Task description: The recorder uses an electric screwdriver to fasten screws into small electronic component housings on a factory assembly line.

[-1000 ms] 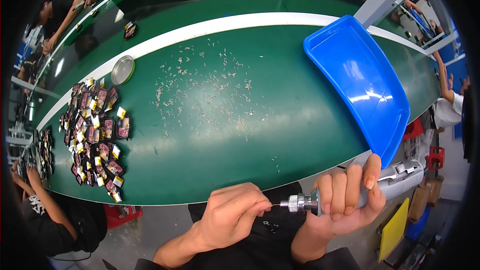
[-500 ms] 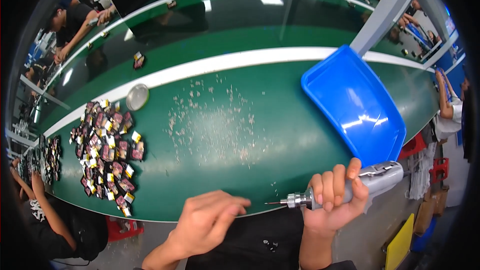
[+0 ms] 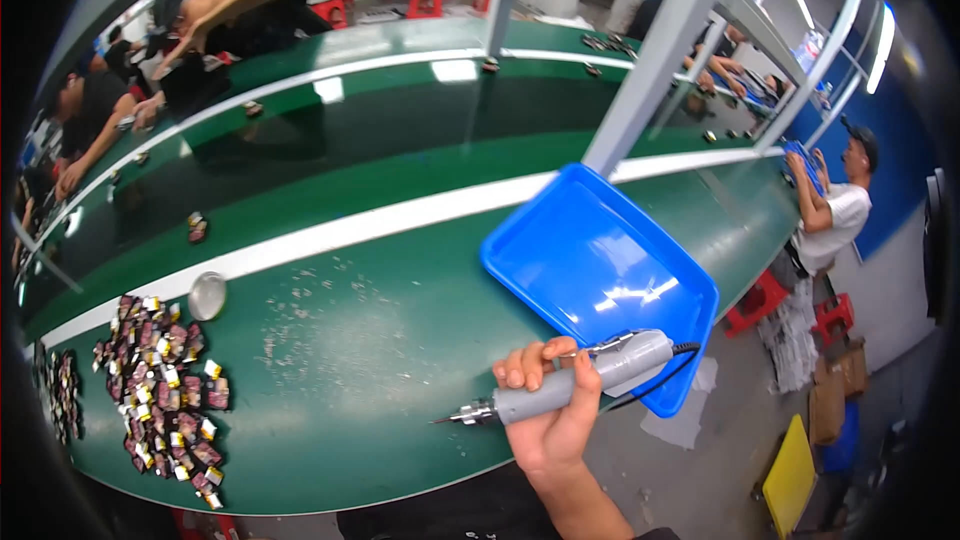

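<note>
My right hand point(image 3: 560, 430) is wrapped around a grey electric screwdriver point(image 3: 625, 365) above the near part of the green workbench point(image 3: 350, 460). The tool lies nearly level, its thin bit pointing left over the bench and a black cord trailing from its back end. Behind it is an empty blue plastic tray point(image 3: 590, 260), partly covered by the tool. My left hand is out of view. Many tiny light-coloured pieces point(image 3: 310, 325), too small to name surely, are scattered on the bench left of the tool.
At the left lies a heap of small black parts point(image 3: 165, 390) with pink and yellow-white pieces. A round metal dish or lid point(image 3: 208, 296) sits behind it. A grey post point(image 3: 660, 60) rises beyond the tray. Other people work across the conveyor and at the far right.
My view has swung up and to the right, so the bench shows lower and further left. My left hand has left the picture. The right hand still grips the electric screwdriver.
</note>
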`<action>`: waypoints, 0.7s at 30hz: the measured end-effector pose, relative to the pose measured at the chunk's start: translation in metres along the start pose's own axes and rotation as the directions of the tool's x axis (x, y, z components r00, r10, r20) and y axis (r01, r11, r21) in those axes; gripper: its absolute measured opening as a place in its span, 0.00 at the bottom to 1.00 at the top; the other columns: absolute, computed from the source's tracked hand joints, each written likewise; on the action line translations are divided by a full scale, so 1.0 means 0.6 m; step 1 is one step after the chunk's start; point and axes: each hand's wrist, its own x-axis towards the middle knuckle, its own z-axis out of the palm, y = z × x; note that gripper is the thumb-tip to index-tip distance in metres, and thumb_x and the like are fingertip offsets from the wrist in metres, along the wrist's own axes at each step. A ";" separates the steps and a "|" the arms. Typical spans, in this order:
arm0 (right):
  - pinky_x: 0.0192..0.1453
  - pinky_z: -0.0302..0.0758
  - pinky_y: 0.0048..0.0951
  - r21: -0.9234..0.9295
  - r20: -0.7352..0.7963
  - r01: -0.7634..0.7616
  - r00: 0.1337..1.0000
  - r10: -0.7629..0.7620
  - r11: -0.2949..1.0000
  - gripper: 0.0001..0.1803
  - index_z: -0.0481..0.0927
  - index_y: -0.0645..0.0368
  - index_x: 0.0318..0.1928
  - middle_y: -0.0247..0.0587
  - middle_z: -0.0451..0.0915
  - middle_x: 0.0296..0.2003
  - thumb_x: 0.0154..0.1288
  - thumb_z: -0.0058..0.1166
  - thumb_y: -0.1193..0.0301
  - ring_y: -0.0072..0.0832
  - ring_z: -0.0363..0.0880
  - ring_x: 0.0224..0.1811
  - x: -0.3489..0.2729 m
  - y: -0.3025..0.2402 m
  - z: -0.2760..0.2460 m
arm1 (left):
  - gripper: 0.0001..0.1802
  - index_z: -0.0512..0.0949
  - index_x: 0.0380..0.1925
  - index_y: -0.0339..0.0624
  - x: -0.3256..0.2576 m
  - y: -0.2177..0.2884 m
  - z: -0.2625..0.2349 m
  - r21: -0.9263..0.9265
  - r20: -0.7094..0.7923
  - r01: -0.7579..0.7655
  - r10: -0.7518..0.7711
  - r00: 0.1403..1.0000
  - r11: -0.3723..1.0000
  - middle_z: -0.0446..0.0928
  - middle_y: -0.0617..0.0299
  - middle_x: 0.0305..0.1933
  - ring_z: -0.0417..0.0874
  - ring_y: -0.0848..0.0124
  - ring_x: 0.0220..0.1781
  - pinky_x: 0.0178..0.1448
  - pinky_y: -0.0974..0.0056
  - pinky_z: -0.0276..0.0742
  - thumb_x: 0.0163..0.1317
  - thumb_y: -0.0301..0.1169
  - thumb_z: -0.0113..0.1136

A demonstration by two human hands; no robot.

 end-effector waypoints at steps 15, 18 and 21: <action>0.41 0.63 0.30 0.013 0.006 0.048 0.999 -0.048 0.999 0.16 0.72 0.53 0.35 0.30 0.61 0.20 0.70 0.44 0.54 0.24 0.62 0.26 -0.024 -0.008 -0.035 | 0.27 0.76 0.37 0.24 -0.039 0.011 -0.035 0.061 -0.147 0.010 0.000 0.989 0.998 0.81 0.47 0.42 0.84 0.56 0.39 0.37 0.58 0.82 0.73 0.44 0.43; 0.46 0.63 0.34 0.070 0.054 -0.002 0.999 -0.002 0.998 0.13 0.69 0.53 0.39 0.33 0.64 0.22 0.71 0.43 0.57 0.26 0.65 0.30 -0.026 0.003 -0.046 | 0.27 0.76 0.36 0.24 -0.021 0.010 -0.052 0.050 -0.095 0.023 -0.018 0.995 0.998 0.81 0.47 0.42 0.84 0.56 0.39 0.37 0.58 0.82 0.73 0.43 0.43; 0.46 0.64 0.34 0.086 0.066 0.006 0.998 -0.012 0.996 0.12 0.70 0.53 0.39 0.33 0.65 0.22 0.71 0.44 0.58 0.27 0.65 0.31 -0.032 -0.002 -0.054 | 0.27 0.76 0.36 0.24 0.001 -0.004 -0.070 -0.010 -0.024 0.054 -0.054 0.998 0.999 0.81 0.47 0.42 0.84 0.57 0.39 0.37 0.58 0.82 0.73 0.43 0.43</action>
